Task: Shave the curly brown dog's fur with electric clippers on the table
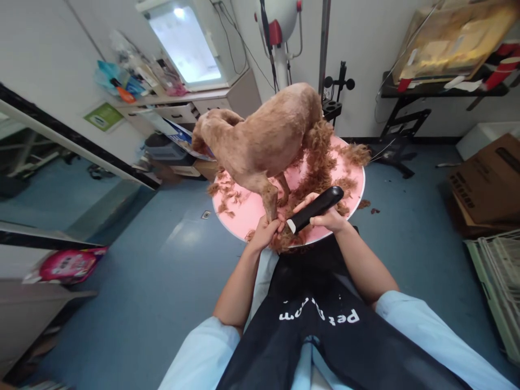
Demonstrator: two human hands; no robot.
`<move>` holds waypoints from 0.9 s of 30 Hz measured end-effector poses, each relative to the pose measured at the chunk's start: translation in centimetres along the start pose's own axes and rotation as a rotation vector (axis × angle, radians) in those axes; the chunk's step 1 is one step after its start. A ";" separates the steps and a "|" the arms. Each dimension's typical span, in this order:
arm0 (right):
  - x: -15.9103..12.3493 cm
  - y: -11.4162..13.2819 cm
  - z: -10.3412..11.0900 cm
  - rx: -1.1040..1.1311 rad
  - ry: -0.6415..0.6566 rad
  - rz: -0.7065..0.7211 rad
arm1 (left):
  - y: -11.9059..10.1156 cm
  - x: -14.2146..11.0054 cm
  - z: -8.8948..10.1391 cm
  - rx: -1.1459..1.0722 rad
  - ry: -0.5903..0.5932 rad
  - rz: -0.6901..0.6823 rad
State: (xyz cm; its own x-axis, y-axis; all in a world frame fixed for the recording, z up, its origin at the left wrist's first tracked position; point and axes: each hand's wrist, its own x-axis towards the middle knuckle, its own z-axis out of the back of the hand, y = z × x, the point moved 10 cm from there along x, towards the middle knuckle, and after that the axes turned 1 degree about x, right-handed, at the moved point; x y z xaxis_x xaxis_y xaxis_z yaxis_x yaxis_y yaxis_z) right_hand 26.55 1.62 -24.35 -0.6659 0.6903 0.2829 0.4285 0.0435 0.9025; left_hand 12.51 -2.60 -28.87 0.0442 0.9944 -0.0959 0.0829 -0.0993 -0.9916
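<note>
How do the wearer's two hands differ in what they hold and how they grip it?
The left hand holds the dog's leg near its lower end; the right hand holds the black clippers. The left hand's fingers are curled in, while the right hand's thumb and fingers lie along opposite sides of the handle. Both are bare, near the pink table's near edge.

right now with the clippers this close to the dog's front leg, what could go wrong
The pale end of the clippers points toward the left hand gripping the front leg; a jerk might nick either. That leg is near the edge of the pink table, so the dog could step off. Loose fur there might make it slip.
</note>
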 end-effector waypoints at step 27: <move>-5.4 -0.3 0.4 -0.259 -0.559 0.217 | -0.2 0.4 1.1 0.083 -0.092 0.007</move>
State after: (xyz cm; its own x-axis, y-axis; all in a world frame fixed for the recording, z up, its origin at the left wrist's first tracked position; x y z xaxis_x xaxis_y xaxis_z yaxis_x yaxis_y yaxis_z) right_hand 30.28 -1.87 -26.27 -0.1325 0.9383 0.3193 0.3101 -0.2667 0.9125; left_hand 11.38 -2.13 -28.77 -0.0478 0.9932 -0.1066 0.0000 -0.1067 -0.9943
